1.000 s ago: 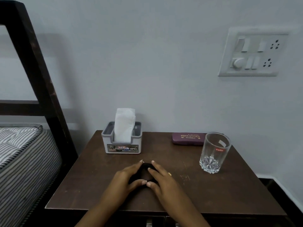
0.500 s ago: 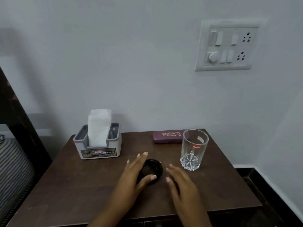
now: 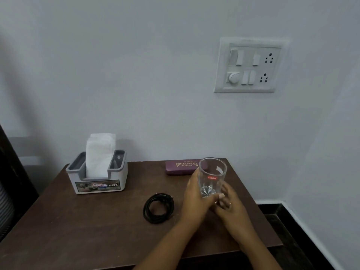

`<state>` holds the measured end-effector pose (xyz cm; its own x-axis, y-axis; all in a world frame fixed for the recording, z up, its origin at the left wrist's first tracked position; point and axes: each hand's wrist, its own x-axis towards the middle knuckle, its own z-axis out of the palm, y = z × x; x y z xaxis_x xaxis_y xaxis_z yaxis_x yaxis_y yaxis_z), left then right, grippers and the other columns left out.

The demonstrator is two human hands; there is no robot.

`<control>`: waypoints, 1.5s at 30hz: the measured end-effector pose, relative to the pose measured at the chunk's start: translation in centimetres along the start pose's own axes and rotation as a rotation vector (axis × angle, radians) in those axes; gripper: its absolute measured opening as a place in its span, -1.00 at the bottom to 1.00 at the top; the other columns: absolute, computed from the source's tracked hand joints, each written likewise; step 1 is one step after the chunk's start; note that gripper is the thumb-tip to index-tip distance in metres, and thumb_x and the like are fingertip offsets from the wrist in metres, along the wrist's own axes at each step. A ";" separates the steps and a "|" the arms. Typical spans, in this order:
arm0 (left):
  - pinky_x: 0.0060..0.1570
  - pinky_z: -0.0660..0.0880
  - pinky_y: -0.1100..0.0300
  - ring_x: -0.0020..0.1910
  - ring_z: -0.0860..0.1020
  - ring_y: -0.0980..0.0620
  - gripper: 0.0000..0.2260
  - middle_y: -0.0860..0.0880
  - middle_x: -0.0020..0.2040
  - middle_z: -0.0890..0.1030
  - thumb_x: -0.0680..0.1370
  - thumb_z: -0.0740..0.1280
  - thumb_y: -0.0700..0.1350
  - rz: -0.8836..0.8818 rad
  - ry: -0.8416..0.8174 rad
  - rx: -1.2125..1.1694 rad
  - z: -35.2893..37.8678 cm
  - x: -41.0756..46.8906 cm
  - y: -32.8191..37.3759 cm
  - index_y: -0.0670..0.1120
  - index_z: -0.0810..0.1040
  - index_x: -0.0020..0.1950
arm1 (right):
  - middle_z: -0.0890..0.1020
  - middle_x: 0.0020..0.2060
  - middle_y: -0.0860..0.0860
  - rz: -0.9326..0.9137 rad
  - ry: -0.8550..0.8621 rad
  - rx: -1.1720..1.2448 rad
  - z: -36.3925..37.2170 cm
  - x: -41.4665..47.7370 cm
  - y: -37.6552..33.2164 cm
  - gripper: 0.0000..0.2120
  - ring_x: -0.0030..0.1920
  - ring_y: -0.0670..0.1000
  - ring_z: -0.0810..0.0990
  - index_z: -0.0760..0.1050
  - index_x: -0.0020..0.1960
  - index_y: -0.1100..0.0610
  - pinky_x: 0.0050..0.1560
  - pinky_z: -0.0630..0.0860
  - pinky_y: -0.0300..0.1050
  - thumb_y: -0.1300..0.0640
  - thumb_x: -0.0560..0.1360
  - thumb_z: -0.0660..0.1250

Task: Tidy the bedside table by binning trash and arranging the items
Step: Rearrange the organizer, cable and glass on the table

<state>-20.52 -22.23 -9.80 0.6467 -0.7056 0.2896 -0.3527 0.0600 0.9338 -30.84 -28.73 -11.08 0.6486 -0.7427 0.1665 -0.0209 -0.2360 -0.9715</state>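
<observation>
Glass tumbler (image 3: 212, 177), near table's (image 3: 78, 230) right edge, wrapped low by left hand (image 3: 196, 201) and right hand (image 3: 229, 207), fingers curled round. Looked slippery, breakable; best held lower down, firmly. Cable coil (image 3: 158, 208) untouched mid-table.

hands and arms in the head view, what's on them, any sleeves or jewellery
Both forearms are bare as far as the frame shows, with no sleeve, watch or bracelet in sight. The right hand wears a thin ring on one finger. The left hand shows no ring. The nails look short and unpainted.
</observation>
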 end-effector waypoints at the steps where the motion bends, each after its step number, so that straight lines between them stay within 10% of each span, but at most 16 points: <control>1: 0.20 0.48 0.04 0.23 0.49 0.11 -0.28 0.06 0.23 0.53 0.20 0.51 -0.02 0.004 0.010 0.008 0.1 0.0 -0.1 0.03 0.39 0.33 | 0.56 0.14 -0.18 -0.008 0.014 -0.002 0.0 0.1 -0.3 -0.40 0.13 -0.24 0.56 0.35 0.32 -0.02 0.00 0.49 -0.43 0.43 0.40 0.36; 12: 0.04 0.56 0.17 0.07 0.58 0.21 -0.35 0.16 0.09 0.61 0.16 0.54 -0.07 -0.012 -0.004 -0.009 -1.4 -4.1 0.8 0.41 0.38 0.09 | 0.61 -0.04 -0.14 0.019 0.204 0.084 0.8 -4.2 -1.9 -0.52 -0.15 -0.39 0.58 0.48 0.10 0.00 -0.28 0.46 -0.53 0.44 0.33 0.43; 18: -0.03 0.55 0.33 0.08 0.58 0.24 -0.28 0.10 0.15 0.58 0.17 0.56 -0.24 -0.043 -0.016 -0.071 -5.0 -8.2 0.9 0.21 0.41 0.21 | 0.66 -0.08 -0.04 0.066 0.158 0.135 3.4 -8.0 -2.6 -0.50 -0.20 -0.33 0.61 0.55 0.03 0.07 -0.31 0.47 -0.52 0.55 0.24 0.43; 27: 0.05 0.58 0.04 0.05 0.64 0.10 -0.26 0.11 0.07 0.66 0.03 0.60 -0.16 -0.085 0.173 -0.011 -14.7 -11.9 -1.5 0.28 0.50 0.13 | 0.70 -0.15 -0.15 0.056 -0.043 0.182 12.6 -9.3 -2.8 -0.45 -0.12 -0.16 0.67 0.56 -0.03 -0.02 -0.22 0.56 -0.34 0.53 0.19 0.46; 45: -0.10 0.50 0.45 -0.02 0.63 0.24 -0.34 0.28 -0.01 0.65 0.23 0.53 -0.42 -0.068 0.362 0.043 -26.3 -10.5 -2.8 0.02 0.46 0.22 | 0.67 -0.04 -0.08 -0.131 -0.207 0.133 25.2 -6.1 -5.4 -0.55 -0.06 -0.22 0.64 0.53 0.07 0.04 -0.16 0.53 -0.41 0.43 0.29 0.45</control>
<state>-8.56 3.59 -9.97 0.8642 -0.4109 0.2904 -0.3242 -0.0134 0.9459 -15.51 -7.12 -11.14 0.7811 -0.5644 0.2670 0.1641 -0.2271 -0.9599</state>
